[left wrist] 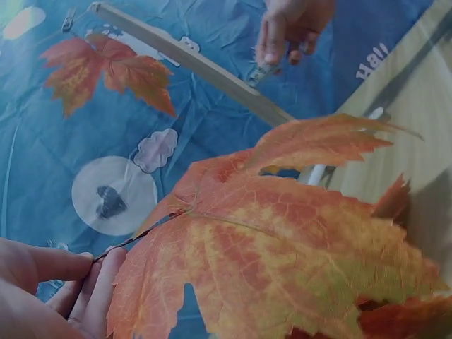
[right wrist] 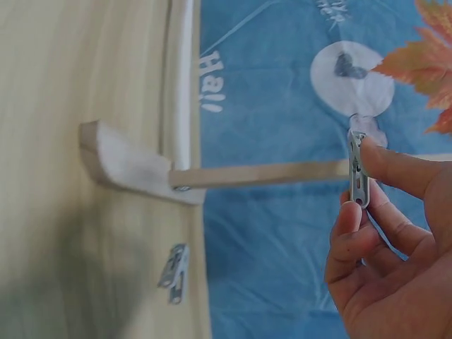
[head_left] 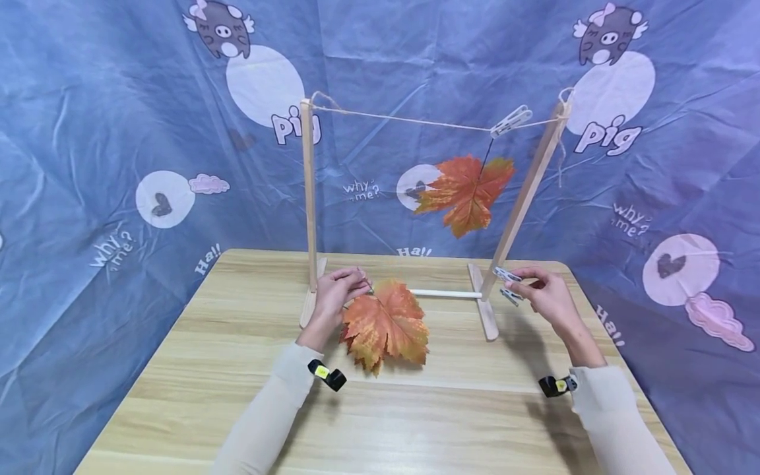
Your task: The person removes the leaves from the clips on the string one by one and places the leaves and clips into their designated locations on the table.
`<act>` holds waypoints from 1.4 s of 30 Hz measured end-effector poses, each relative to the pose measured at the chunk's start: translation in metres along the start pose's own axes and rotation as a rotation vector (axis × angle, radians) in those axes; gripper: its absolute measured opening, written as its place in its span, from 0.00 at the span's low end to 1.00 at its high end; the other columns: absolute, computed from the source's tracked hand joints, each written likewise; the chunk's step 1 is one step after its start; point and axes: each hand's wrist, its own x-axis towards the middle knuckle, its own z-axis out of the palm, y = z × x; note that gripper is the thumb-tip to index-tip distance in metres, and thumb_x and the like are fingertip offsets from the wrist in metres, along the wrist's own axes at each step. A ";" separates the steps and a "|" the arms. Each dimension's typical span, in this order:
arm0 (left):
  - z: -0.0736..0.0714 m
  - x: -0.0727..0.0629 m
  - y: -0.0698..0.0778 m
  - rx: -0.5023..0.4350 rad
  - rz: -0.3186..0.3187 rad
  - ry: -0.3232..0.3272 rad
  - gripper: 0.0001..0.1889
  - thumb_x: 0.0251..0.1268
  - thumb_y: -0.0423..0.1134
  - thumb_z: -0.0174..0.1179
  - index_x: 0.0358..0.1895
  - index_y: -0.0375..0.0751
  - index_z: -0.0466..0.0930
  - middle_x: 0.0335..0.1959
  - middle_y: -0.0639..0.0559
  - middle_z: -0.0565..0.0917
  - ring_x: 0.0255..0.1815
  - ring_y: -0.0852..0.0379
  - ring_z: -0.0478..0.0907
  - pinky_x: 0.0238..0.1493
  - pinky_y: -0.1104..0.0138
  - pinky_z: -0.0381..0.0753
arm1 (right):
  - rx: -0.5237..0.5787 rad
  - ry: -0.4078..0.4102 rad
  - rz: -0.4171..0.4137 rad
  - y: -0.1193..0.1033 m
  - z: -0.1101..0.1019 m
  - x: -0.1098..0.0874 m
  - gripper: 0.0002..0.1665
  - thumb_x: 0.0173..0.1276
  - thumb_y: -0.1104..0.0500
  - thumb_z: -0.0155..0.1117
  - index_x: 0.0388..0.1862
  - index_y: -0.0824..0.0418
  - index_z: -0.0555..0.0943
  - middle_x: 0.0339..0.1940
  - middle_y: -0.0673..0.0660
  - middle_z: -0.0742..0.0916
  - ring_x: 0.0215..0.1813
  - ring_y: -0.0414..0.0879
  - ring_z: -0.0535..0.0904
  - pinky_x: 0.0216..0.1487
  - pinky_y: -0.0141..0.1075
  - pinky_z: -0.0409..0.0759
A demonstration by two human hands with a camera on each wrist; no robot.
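Blue printed cloth backs the pale table; left hand pinches leaf.

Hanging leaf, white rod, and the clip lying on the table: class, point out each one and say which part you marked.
Hanging leaf point(head_left: 472, 192): head view, middle of its blade.
White rod point(head_left: 446, 293): head view, middle of its visible stretch.
Loose clip point(right wrist: 174, 272): right wrist view, middle of its body.

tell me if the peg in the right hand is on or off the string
Off: the right hand pinches the peg well below the string, beside the wooden post.
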 end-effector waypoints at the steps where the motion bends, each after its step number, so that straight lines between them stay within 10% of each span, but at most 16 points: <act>1: -0.001 0.000 -0.003 -0.007 -0.009 0.002 0.11 0.72 0.22 0.62 0.53 0.21 0.84 0.39 0.36 0.91 0.33 0.55 0.91 0.44 0.66 0.94 | -0.006 0.004 0.002 0.003 0.000 0.000 0.31 0.75 0.50 0.73 0.68 0.67 0.80 0.31 0.41 0.83 0.25 0.33 0.72 0.21 0.31 0.73; 13: -0.009 0.003 -0.035 -0.024 -0.086 0.079 0.19 0.72 0.24 0.63 0.62 0.17 0.78 0.37 0.40 0.91 0.33 0.58 0.91 0.47 0.67 0.93 | -0.138 0.035 0.035 0.039 0.007 0.001 0.28 0.74 0.52 0.73 0.65 0.68 0.82 0.55 0.72 0.87 0.34 0.37 0.78 0.29 0.31 0.76; 31: -0.021 0.010 -0.063 0.170 -0.104 0.115 0.12 0.70 0.24 0.63 0.52 0.18 0.85 0.35 0.34 0.91 0.30 0.54 0.92 0.42 0.63 0.94 | -0.105 -0.001 0.104 0.073 0.018 0.001 0.28 0.73 0.57 0.74 0.65 0.72 0.80 0.59 0.74 0.85 0.32 0.40 0.80 0.28 0.32 0.79; 42: -0.024 0.010 -0.069 0.395 -0.092 0.097 0.08 0.70 0.30 0.67 0.43 0.24 0.89 0.22 0.46 0.88 0.11 0.65 0.81 0.17 0.73 0.84 | -0.090 -0.048 0.186 0.087 0.024 0.001 0.28 0.73 0.59 0.72 0.64 0.74 0.78 0.50 0.67 0.87 0.33 0.40 0.77 0.27 0.33 0.78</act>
